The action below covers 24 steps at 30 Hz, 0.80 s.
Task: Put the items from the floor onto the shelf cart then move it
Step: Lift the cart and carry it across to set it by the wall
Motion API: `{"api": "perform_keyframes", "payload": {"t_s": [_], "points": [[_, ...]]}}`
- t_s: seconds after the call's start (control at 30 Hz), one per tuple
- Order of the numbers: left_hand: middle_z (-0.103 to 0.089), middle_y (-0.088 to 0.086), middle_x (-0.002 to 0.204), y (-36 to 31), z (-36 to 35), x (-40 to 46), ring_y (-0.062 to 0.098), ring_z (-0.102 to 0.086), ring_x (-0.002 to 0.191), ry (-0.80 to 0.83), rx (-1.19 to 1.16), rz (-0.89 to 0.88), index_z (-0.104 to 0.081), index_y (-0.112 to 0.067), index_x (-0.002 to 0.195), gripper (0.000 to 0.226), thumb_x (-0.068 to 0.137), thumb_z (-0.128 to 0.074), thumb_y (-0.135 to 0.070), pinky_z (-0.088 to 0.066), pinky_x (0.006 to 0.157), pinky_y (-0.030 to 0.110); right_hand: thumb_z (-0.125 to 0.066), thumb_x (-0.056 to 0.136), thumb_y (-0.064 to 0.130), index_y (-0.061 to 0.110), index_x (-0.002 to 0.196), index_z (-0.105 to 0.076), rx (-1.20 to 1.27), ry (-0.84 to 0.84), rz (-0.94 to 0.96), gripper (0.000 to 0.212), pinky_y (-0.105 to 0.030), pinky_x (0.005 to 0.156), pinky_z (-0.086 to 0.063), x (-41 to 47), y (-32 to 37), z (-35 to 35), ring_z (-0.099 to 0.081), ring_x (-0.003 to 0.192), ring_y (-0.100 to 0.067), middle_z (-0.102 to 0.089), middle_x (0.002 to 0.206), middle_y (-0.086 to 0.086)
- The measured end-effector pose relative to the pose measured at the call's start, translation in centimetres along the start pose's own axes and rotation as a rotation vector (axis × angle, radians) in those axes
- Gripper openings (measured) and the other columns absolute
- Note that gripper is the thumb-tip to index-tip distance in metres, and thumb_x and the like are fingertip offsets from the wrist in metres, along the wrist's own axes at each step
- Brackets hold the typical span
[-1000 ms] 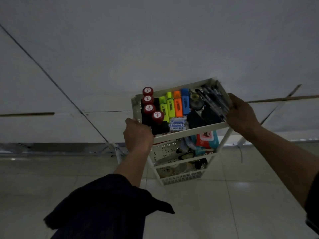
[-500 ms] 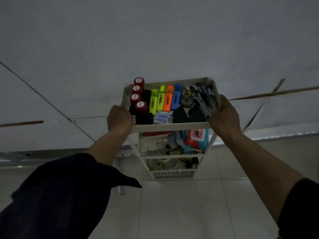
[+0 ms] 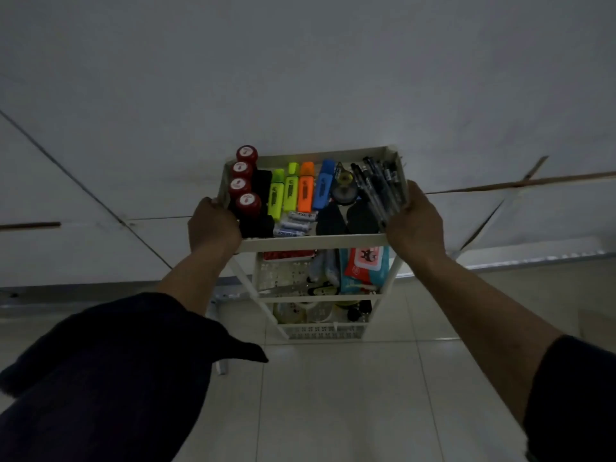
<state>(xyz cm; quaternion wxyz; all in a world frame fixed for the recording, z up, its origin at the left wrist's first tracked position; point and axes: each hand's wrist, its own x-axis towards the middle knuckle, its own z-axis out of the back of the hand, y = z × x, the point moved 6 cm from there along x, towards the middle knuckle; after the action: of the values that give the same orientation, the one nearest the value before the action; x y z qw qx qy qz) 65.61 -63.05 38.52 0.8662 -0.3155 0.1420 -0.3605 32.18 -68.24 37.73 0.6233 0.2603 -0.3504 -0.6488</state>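
The left hand grips the left near corner of the white shelf cart, with its fingers curled closed over the top tray's rim. A dark sleeve covers the left forearm up to the elbow region.

The cart stands on a pale tiled floor, close to a white wall. It has three tiers, all loaded.

Top tray, from left to right:
- Four red-capped containers stand in a row along the left wall.
- A black block lies just beside them.
- Four highlighters lie side by side: two yellow-green, one orange, one blue.
- A loose group of small batteries lies near the front rim, below the highlighters.
- A tape roll sits right of the blue highlighter.
- Two dark flat items lie in front of the roll; their type cannot be determined.
- A bundle of dark pens rests against the right wall.

Middle tier: a red and teal wipes pack sits on the right side. The other items there are too dim to identify, as are those on the bottom tier.

The right hand grips the right near corner of the top tray, fingers wrapped closed around its rim, next to the pens.
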Motion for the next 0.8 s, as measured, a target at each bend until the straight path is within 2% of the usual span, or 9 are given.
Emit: {"api": "perform_keyframes", "payload": {"t_s": [0.1, 0.17, 0.27, 0.33, 0.5, 0.63, 0.7, 0.8], "points": [[-0.064, 0.016, 0.108, 0.0, -0.1, -0.4, 0.02, -0.047, 0.077, -0.019, -0.057, 0.026, -0.056, -0.007, 0.105, 0.024, 0.093, -0.039, -0.018, -0.029, 0.051, 0.024, -0.055, 0.096, 0.035, 0.018, 0.116, -0.053, -0.037, 0.096, 0.0, 0.026, -0.033, 0.07, -0.049, 1.1, 0.6, 0.2, -0.06, 0.085, -0.02, -0.062, 0.098, -0.001], [-0.064, 0.016, 0.107, 0.2, -0.1, -0.3, 0.021, -0.048, 0.076, -0.021, -0.086, 0.037, -0.055, -0.008, 0.103, 0.022, 0.093, -0.039, -0.018, -0.034, 0.053, 0.026, -0.053, 0.097, 0.03, 0.015, 0.118, -0.054, -0.043, 0.115, 0.008, 0.026, -0.036, 0.073, -0.051, 1.7, 1.3, 0.3, -0.061, 0.088, -0.024, -0.064, 0.101, -0.006], [-0.062, 0.014, 0.103, 0.4, -0.9, -0.3, 0.029, -0.058, 0.081, 0.0, -0.176, 0.082, -0.049, -0.013, 0.095, 0.011, 0.091, -0.041, -0.019, -0.055, 0.069, 0.037, -0.051, 0.098, 0.029, 0.012, 0.121, -0.056, -0.039, 0.135, 0.023, 0.029, -0.041, 0.076, -0.054, 2.4, 1.9, 0.8, -0.063, 0.09, -0.027, -0.065, 0.104, -0.012], [-0.059, 0.01, 0.098, 0.3, -1.1, -0.4, 0.033, -0.062, 0.084, 0.014, -0.189, 0.097, -0.047, -0.015, 0.094, 0.007, 0.09, -0.043, -0.018, -0.059, 0.072, 0.048, -0.05, 0.099, 0.029, 0.012, 0.123, -0.055, -0.028, 0.152, 0.026, 0.031, -0.045, 0.075, -0.055, 2.6, 1.8, 1.0, -0.063, 0.087, -0.028, -0.065, 0.103, -0.013], [-0.058, 0.009, 0.096, 0.3, -0.9, -0.2, 0.035, -0.064, 0.086, 0.03, -0.179, 0.09, -0.048, -0.015, 0.095, 0.009, 0.091, -0.042, -0.019, -0.06, 0.072, 0.047, -0.046, 0.098, 0.026, 0.016, 0.125, -0.055, 0.042, 0.089, 0.003, 0.03, -0.034, 0.065, -0.047, 1.9, 0.8, 0.7, -0.059, 0.082, -0.023, -0.063, 0.099, -0.006], [-0.058, 0.01, 0.099, 0.2, -1.0, -0.5, 0.035, -0.064, 0.085, 0.061, -0.206, 0.105, -0.053, -0.011, 0.105, 0.02, 0.092, -0.042, -0.019, -0.06, 0.053, 0.044, -0.045, 0.098, 0.029, 0.014, 0.126, -0.054, 0.022, 0.063, 0.018, 0.033, -0.026, 0.06, -0.04, 1.8, 0.4, 0.6, -0.058, 0.084, -0.021, -0.061, 0.1, -0.003], [-0.06, 0.013, 0.107, 0.2, -0.9, -0.4, 0.037, -0.064, 0.086, 0.078, -0.237, 0.113, -0.054, -0.008, 0.114, 0.027, 0.093, -0.042, -0.02, -0.059, 0.048, 0.043, -0.045, 0.099, 0.033, 0.014, 0.126, -0.054, 0.01, 0.064, 0.008, 0.034, -0.028, 0.062, -0.043, 1.9, 0.4, 0.5, -0.059, 0.082, -0.022, -0.061, 0.101, -0.005], [-0.06, 0.017, 0.119, 0.2, -0.8, -0.6, 0.039, -0.064, 0.088, 0.109, -0.289, 0.13, -0.053, -0.005, 0.121, 0.032, 0.095, -0.04, -0.02, -0.06, 0.056, 0.05, -0.045, 0.098, 0.031, 0.015, 0.127, -0.053, 0.012, 0.058, -0.026, 0.034, -0.037, 0.067, -0.051, 1.9, 0.4, 0.6, -0.06, 0.086, -0.023, -0.061, 0.104, -0.004]]}}
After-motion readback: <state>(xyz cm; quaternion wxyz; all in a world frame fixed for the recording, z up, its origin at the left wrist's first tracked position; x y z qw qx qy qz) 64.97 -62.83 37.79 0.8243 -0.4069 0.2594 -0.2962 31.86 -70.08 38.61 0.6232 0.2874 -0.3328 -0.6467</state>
